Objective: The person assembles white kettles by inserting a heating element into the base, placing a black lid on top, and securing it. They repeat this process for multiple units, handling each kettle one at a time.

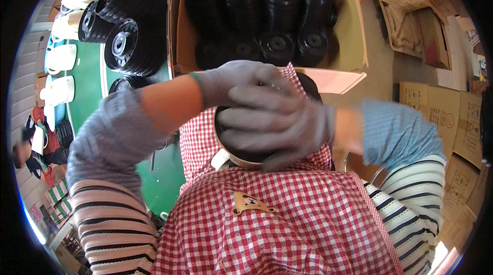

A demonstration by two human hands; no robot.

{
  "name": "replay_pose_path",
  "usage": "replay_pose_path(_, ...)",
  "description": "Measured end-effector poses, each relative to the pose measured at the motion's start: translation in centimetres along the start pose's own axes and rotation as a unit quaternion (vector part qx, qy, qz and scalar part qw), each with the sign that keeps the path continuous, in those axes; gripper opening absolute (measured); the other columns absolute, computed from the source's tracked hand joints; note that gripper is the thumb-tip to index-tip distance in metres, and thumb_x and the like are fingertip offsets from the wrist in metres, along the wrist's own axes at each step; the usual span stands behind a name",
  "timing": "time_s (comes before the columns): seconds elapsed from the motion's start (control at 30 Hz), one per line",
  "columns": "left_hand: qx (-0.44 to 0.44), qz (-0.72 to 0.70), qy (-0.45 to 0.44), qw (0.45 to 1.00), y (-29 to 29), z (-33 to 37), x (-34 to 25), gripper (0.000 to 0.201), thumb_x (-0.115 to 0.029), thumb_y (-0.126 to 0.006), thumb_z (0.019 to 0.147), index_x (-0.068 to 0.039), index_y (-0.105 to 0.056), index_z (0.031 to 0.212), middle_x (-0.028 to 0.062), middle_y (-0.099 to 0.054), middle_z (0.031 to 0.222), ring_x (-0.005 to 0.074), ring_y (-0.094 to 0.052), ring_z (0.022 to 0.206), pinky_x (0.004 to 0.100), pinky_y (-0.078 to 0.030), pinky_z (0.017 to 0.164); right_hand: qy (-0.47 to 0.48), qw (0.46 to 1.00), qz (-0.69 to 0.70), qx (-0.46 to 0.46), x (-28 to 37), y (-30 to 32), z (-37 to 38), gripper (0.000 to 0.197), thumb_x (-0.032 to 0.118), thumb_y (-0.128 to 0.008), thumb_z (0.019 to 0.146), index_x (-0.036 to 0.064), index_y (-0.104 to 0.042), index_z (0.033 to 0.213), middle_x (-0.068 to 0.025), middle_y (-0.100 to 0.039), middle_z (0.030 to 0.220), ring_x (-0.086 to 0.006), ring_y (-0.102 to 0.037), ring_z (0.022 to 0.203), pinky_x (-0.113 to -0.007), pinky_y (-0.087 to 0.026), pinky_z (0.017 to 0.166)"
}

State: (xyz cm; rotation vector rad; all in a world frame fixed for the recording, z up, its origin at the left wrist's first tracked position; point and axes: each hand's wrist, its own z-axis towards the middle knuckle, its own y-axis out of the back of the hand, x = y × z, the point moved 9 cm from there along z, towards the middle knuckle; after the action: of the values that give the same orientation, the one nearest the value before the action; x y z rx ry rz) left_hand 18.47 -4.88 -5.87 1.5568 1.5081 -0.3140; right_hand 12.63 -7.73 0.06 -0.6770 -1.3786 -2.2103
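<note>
In the head view I have both gloved hands overlapping above the lap, blurred. The right hand point(280, 123) lies across a round vessel point(240, 152), fingers stretched and slightly apart; the left hand point(241, 77) bends over the vessel's far side. I cannot tell whether either one pinches anything. The vessel sits against the checked apron point(277, 208), a white piece point(221, 158) at its near-left rim. Just beyond stands a carton point(354, 34) of black stacks point(280, 5) (tidy rows, mostly), with a green table point(90, 82) on the left.
</note>
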Motion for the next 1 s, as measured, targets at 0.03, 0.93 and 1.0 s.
replay_pose_path(0.03,0.007,-0.058,-0.088,0.994,-0.8,-1.0,-1.0,0.036,-0.024,-0.050,0.104,-0.014,-0.058,0.137,0.0058,-0.056,0.140,0.0245,-0.055,0.128,0.0347,-0.046,0.109,-0.018,0.999,0.005,0.034,-2.7,0.9,-1.3,0.072,0.058,-0.073,0.077,0.0193,-0.059,0.136,-0.0115,-0.044,0.153,-0.0372,-0.025,0.149,-0.062,-0.016,0.118)
replay_pose_path(0.93,-0.066,0.040,0.004,0.997,-1.1,4.0,1.7,0.040,-0.043,-0.056,0.099,-0.006,-0.071,0.108,0.0213,-0.070,0.094,0.0369,-0.069,0.088,0.0454,-0.053,0.080,-0.040,0.993,-0.084,0.067,2.3,-3.5,1.7,0.060,0.055,-0.058,0.090,0.0243,-0.053,0.142,-0.0131,-0.033,0.160,-0.0359,-0.024,0.150,-0.068,-0.024,0.110)
replay_pose_path(1.0,-0.062,0.000,-0.007,0.998,-1.4,4.7,2.2,0.037,-0.039,-0.058,0.099,-0.004,-0.072,0.102,0.0211,-0.070,0.095,0.0363,-0.068,0.085,0.0438,-0.053,0.080,-0.065,0.992,-0.100,0.025,2.4,-2.1,1.5,0.061,0.059,-0.054,0.093,0.0219,-0.054,0.142,-0.0134,-0.035,0.158,-0.0367,-0.029,0.147,-0.066,-0.024,0.112)
